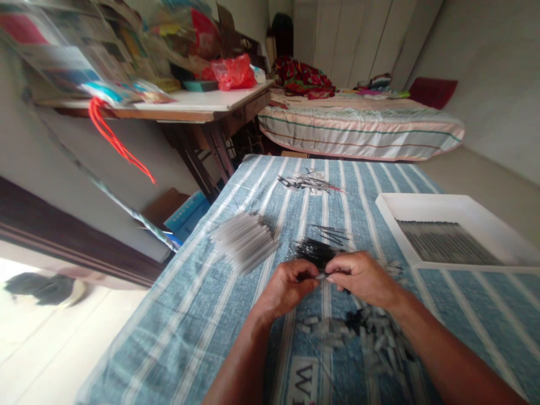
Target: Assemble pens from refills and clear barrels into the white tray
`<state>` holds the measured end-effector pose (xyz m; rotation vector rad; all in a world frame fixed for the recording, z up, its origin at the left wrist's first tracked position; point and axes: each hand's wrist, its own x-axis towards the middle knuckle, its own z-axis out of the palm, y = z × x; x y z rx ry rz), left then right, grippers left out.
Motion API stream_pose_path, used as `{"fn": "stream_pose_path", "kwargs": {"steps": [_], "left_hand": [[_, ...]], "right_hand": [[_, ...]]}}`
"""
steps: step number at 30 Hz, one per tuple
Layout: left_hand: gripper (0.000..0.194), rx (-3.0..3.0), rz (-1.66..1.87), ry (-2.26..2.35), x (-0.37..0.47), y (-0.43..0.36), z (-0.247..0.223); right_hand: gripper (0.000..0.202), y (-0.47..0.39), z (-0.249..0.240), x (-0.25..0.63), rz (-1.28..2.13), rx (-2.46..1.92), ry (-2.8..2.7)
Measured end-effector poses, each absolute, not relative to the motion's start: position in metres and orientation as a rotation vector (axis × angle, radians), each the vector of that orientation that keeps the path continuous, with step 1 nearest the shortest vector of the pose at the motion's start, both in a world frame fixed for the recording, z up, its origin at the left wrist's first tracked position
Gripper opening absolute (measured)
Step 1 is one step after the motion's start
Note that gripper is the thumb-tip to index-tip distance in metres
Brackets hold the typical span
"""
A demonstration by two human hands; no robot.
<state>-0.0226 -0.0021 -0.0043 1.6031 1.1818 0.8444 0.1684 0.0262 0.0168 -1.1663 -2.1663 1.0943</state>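
My left hand (291,286) and my right hand (360,278) meet at the fingertips, both closed in a pinch on a small, slim pen part (322,276). Fingers cover most of it, and its exact form is blurred. Just beyond them lies a pile of thin black pen refills (314,253), with a few loose refills (331,233) farther back. Left of the pile is a stack of translucent whitish pen barrels (244,242). Nearer to me, between my forearms, small grey and translucent pieces like pen caps (383,340) are scattered, with some black pieces (358,319) among them.
A white tray (472,205) at the right holds a row of grey pens (449,243). More thin parts (310,183) lie toward the far end of the striped tablecloth (202,270). Beyond stand a cluttered desk (202,104) and a bed (358,126).
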Motion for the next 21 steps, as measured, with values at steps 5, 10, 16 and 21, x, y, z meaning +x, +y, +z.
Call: {"fn": "stream_pose_path", "kwargs": {"steps": [5, 10, 16, 21], "left_hand": [[0.007, 1.625, 0.791, 1.150, -0.025, -0.002, -0.011], [0.008, 1.602, 0.745, 1.151, -0.024, -0.002, -0.012], [0.009, 1.639, 0.710, 1.141, -0.024, -0.003, -0.009], [0.008, 1.605, 0.725, 1.148, -0.024, -0.004, -0.009]], "right_hand": [[0.011, 0.028, 0.015, 0.169, 1.241, -1.236, -2.141], [0.010, 0.028, 0.011, 0.169, 1.436, -1.237, -2.024], [0.006, 0.028, 0.006, 0.169, 1.499, -1.228, -1.985], [0.009, 0.027, 0.007, 0.171, 1.472, -1.232, -1.978]]}}
